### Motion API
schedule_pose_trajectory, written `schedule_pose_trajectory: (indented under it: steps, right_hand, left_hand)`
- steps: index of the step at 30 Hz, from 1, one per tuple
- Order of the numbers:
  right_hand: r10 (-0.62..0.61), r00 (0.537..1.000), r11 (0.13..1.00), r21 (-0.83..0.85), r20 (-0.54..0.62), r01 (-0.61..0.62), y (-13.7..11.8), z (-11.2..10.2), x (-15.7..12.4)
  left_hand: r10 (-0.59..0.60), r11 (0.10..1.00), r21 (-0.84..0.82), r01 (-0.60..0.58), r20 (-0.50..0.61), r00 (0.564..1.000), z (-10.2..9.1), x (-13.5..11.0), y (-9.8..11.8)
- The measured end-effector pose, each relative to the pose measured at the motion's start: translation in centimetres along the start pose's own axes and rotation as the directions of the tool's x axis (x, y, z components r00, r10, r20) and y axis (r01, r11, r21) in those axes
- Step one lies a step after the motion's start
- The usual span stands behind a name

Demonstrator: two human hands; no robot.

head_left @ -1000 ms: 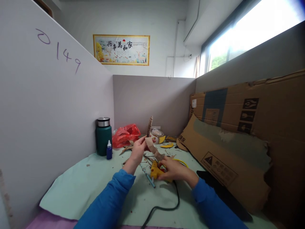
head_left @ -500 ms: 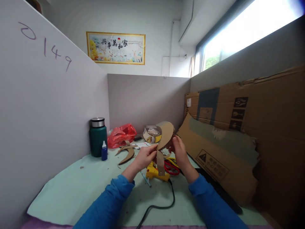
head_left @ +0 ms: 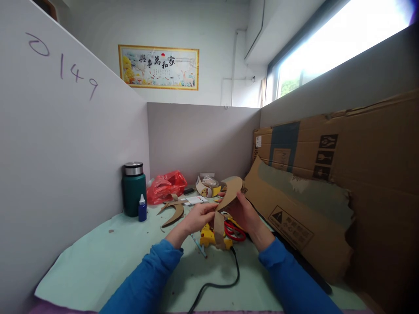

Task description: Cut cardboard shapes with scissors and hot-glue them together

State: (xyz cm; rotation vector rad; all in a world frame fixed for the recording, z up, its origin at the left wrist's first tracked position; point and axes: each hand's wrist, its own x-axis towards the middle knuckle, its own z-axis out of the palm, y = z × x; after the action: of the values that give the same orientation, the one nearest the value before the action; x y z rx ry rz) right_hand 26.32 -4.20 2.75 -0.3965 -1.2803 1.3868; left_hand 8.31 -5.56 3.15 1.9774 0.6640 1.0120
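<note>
Between my two hands, above the table, is a curved cardboard piece [head_left: 231, 192] with a loose cardboard strip [head_left: 219, 227] hanging from its near end. My left hand [head_left: 198, 216] pinches that near end, where the strip meets the piece. With its thumb on the near face, my right hand [head_left: 246, 213] grips the right side; its other fingers are partly hidden behind the cardboard. Below lies a yellow glue gun [head_left: 209, 236] with a black cord [head_left: 225, 285], beside red-handled scissors [head_left: 236, 232] partly covered by my hand.
At the left stand a green bottle [head_left: 134, 189] and a small blue bottle [head_left: 142, 209]. A red plastic bag [head_left: 166, 186], a cardboard crescent [head_left: 176, 214] and a tape roll [head_left: 203, 187] lie farther back. Large cardboard sheets [head_left: 294, 205] lean along the right. A blue stick [head_left: 199, 245] lies near the glue gun.
The cardboard piece has tilted and dropped slightly, uncovering more of the tape roll. My right hand has turned and closed in on its side. The hanging strip has swung a little.
</note>
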Motion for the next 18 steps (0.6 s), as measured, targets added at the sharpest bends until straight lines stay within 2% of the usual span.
schedule_pose_trajectory:
  steps: [7,15,18]
  right_hand:
    - [-0.008,1.0,0.999,0.043,-0.02,0.008,0.27,0.29,-0.06]
    - [-0.037,0.999,0.999,-0.027,-0.039,0.036,0.17,0.74,-0.24]
    - [-0.047,0.998,0.998,-0.031,-0.038,0.046,0.15,0.8,-0.14]
  left_hand:
    - [-0.057,0.995,-0.081,0.063,0.066,0.996,-0.09,-0.03,0.11]
    - [-0.086,0.992,-0.095,0.088,0.022,0.996,-0.23,0.16,-0.16]
    - [-0.058,0.998,-0.028,0.057,-0.047,0.997,-0.23,0.35,-0.46]
